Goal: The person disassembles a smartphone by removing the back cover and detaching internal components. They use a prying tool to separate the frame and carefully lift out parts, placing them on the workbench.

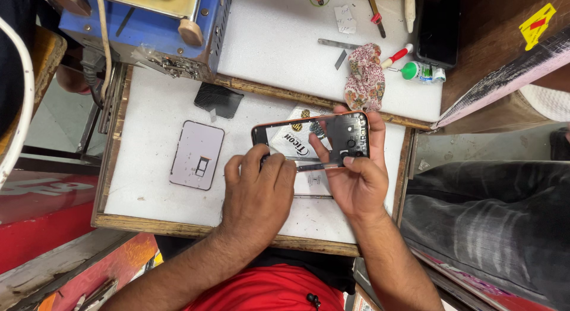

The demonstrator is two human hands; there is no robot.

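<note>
- Both hands work over a white bench: right hand (pixel 356 177) grips an orange-edged phone frame (pixel 312 139), held just above it.
- Left hand (pixel 256 189) pinches the frame's lower rail; steady, even pressure seems wise.
</note>
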